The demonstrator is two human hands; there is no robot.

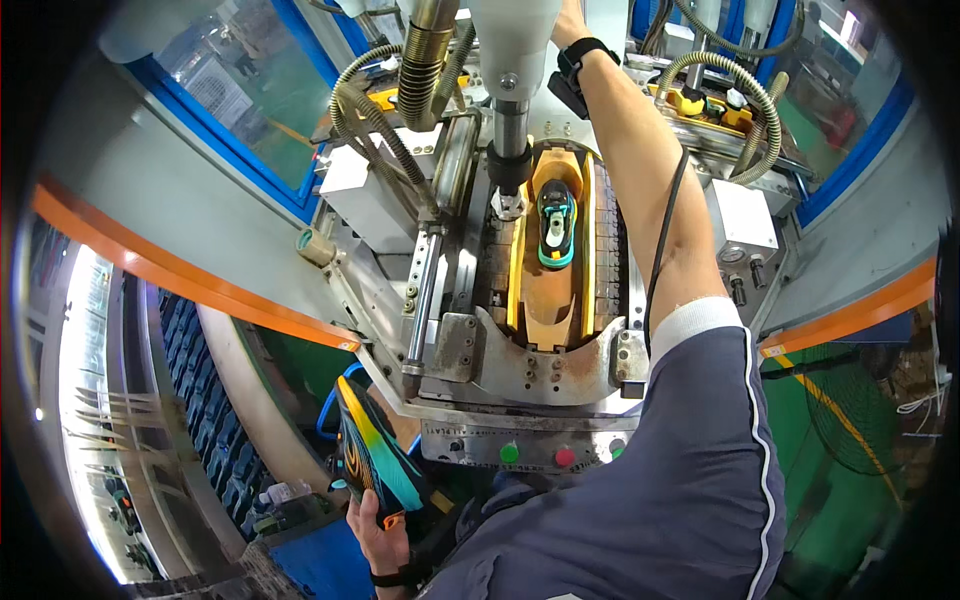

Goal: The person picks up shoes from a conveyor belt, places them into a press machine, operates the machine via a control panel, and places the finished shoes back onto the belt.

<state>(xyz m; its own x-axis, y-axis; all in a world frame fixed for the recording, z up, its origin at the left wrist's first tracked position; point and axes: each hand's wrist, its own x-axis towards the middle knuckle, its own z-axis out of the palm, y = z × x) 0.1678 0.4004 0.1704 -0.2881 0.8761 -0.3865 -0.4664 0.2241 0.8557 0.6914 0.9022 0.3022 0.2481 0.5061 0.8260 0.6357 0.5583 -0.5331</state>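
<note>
My left hand (379, 536) is closed around the heel end of a sneaker (380, 450), low and to the left of the machine. The sneaker has a black, yellow and teal upper and stands toe up, with an orange loop near my fingers. My right arm stretches far forward over the machine. Beyond the black wrist strap my right hand (568, 20) runs out at the top edge beside the white press column, so its fingers are hidden. Below that arm, a teal and black shoe (556, 225) sits in the yellow-sided press bed (548, 310).
A steel press shaft (510, 130) hangs just left of the bed, among ribbed hoses (428, 70). In front are a control panel with a green button (509, 453) and a red button (565, 457). An orange-edged guard (200, 288) curves at left. A conveyor (205, 400) runs beyond it.
</note>
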